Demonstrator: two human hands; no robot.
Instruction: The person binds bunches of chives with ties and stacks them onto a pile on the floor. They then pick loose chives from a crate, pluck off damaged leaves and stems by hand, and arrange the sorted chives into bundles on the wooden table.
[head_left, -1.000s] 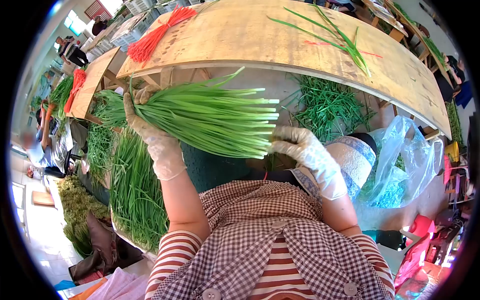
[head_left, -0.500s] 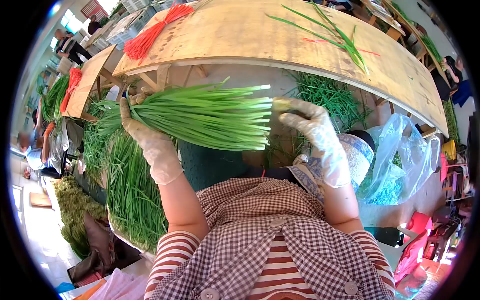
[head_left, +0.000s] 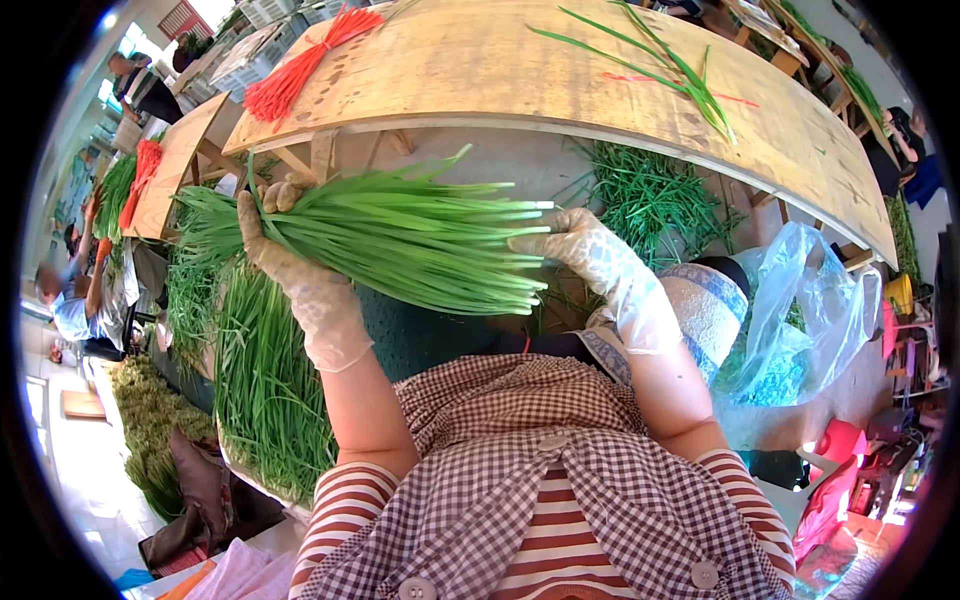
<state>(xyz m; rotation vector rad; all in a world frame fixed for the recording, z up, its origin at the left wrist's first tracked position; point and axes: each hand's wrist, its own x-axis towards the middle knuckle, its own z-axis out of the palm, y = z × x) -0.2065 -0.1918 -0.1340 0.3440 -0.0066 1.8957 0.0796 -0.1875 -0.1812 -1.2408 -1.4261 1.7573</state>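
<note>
My left hand (head_left: 298, 275), in a pale, stained glove, is closed around a thick bunch of garlic chives (head_left: 400, 235). The bunch lies sideways in front of me, leaf ends to the left and white stem ends to the right. At those stem ends is my right hand (head_left: 605, 262), also gloved, with thumb and fingers closed on a few of the stems. Below my left forearm, a big heap of green chives (head_left: 270, 370) lies in a light-edged container.
A wooden table (head_left: 480, 70) ahead carries red ties (head_left: 310, 65) and a few loose leaves (head_left: 690, 85). Under it lies a pile of green leaves (head_left: 655, 200). A clear plastic bag (head_left: 800, 320) stands at right. Other people (head_left: 75, 290) are at the left and far right.
My right hand has moved left onto the stem ends and closed on some stems. The stem ends have spread out unevenly. My left hand keeps its hold.
</note>
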